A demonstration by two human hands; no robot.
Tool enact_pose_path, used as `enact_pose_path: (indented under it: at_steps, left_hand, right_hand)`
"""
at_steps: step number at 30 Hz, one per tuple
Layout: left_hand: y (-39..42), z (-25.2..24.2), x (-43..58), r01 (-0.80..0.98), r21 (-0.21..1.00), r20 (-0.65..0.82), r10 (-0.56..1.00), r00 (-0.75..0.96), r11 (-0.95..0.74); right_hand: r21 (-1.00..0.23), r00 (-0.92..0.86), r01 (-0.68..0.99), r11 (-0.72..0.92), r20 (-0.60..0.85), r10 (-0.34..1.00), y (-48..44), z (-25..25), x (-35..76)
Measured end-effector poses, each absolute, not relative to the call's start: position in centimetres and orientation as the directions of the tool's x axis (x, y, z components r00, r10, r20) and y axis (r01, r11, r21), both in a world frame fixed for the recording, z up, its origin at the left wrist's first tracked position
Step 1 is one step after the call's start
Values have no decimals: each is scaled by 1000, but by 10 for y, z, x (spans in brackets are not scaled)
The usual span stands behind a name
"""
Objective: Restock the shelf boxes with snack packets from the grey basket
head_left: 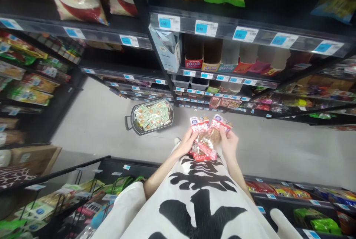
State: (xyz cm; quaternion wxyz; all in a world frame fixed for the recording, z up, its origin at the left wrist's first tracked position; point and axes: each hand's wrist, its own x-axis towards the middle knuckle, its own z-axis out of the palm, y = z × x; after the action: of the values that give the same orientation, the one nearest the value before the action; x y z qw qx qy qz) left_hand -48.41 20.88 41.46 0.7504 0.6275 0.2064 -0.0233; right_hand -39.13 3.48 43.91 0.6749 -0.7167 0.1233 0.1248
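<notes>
Both hands hold a small stack of red-and-white snack packets (207, 135) in front of my body, above the aisle floor. My left hand (187, 141) grips the left side of the stack, fingers curled round the packets. My right hand (229, 143) pinches the right-hand packet near its top. The packets show brown food through clear windows. On the floor ahead stands a dark shopping basket (132, 121) filled with green-and-white packets.
Black shelving (250, 36) with blue price tags lines the aisle ahead, holding snack bags and boxes. More shelves of packets stand at the left (25, 83) and below me (292, 194). A grey floor (97, 127) runs between them.
</notes>
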Motion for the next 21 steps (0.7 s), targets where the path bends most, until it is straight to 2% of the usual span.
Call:
enact_pose_path:
  at_steps: [2,4,6,10,13,15,17,19,21]
  left_hand:
    - [210,410,-483,297,928,-349,243,905,225]
    - [211,409,-482,305,924,-357,239,903,231]
    - [210,411,-480,310,927,-354,217,910,211]
    - [205,413,-479,280,942,-310,163,936,187]
    - [202,411,-480,295,921,-340,157,927,253]
    - [201,409,-480,306,917,-354,167,920,256]
    - [199,409,-480,309,921,-353,172,920,237]
    - [197,413,-479,318,921,-360,177,916,226]
    - [193,419,-478,337,914,-380,185,906,227]
  right_hand:
    - [-918,920,-390,72,-392,-5,23,443,-381]
    - [-894,902,-432,119,-426,72,17,451,-376]
    - [-902,894,-430,45,-419,161,20,460,-377]
    - [-936,899,-293,-197,-339,276,45,462,-390]
    - [-923,938,-190,-334,-271,217,54,450,-398]
    - [-929,952,-177,-325,-246,183,52,445,-402]
    - [-942,929,-260,-213,-304,209,47,445,-406]
    - [-901,842,-426,-84,-428,329,43,449,-410]
    - [-813,705,-582,-35,-526,475,41,454,-414]
